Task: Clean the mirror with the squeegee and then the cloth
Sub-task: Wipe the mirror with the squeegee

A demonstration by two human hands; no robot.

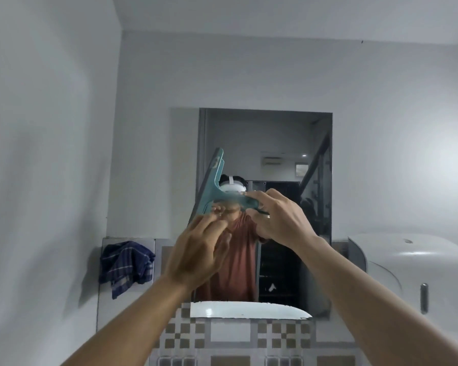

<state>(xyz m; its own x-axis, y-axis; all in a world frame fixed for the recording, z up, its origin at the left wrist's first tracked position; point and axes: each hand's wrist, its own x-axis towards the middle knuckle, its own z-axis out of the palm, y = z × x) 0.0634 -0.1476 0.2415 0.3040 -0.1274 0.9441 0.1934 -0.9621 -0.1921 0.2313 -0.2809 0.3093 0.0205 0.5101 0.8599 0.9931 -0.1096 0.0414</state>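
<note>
A rectangular mirror (pixel 275 143) hangs on the white wall ahead. In front of its left part I hold a teal squeegee (pixel 212 180), its blade running nearly upright along the mirror's left edge. My right hand (pixel 278 217) grips the squeegee's handle. My left hand (pixel 198 249) is raised just below the blade, its fingertips blurred and touching the blade's lower end. A dark blue checked cloth (pixel 126 265) hangs on the wall ledge, left of the mirror and below it.
A white dispenser (pixel 413 265) is mounted on the wall at the right. Patterned tiles (pixel 249 336) run under the mirror. The mirror reflects a person in a rust-coloured shirt and a white sink rim (pixel 249 310).
</note>
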